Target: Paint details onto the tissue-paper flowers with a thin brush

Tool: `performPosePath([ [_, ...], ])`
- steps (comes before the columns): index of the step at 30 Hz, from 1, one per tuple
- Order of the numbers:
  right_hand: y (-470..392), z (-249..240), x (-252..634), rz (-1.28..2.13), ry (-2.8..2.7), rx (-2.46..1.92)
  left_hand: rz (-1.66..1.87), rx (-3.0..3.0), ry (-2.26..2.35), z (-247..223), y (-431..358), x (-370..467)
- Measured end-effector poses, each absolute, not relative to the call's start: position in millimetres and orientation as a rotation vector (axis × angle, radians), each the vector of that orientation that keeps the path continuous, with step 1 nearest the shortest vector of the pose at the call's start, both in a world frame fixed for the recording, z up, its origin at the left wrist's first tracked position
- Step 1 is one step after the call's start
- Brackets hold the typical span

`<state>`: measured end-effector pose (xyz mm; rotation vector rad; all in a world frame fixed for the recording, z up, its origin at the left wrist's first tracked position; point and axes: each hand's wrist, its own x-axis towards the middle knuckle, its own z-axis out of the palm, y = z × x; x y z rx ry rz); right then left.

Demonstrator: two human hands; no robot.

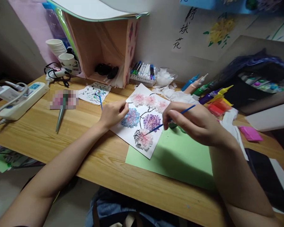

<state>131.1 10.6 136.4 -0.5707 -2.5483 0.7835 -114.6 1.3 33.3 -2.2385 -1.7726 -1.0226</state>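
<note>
My right hand (191, 123) is closed in a pinch around a thin blue paintbrush (182, 112). The brush's tip touches a pink and white textured flower with black marks (143, 138) on a white painting (130, 135). Blue, purple and pink flowers and a dark stem also show on this sheet. My left hand (113, 114) rests at its left edge, fingers curled in a loose fist with nothing visible in them. Behind that hand, another blue stick (100, 100) lies across a paint-marked paper (93, 93). Part of it is hidden by the hand.
A green sheet (177, 157) lies under the painting. Paint tubes (203, 91), crumpled tissue (172, 93) and a marker box (143, 74) stand behind. At left are a power strip (26, 102) and a grey-handled tool (60, 118); at right, a black phone-like slab (267, 179).
</note>
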Motion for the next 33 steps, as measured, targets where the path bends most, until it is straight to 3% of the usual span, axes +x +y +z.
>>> performPosePath([
  [33, 7.9, 120.7, 115.6, 0.819, -2.684, -0.543, -1.006, -2.246, -1.797, 34.0, 0.3, -113.9],
])
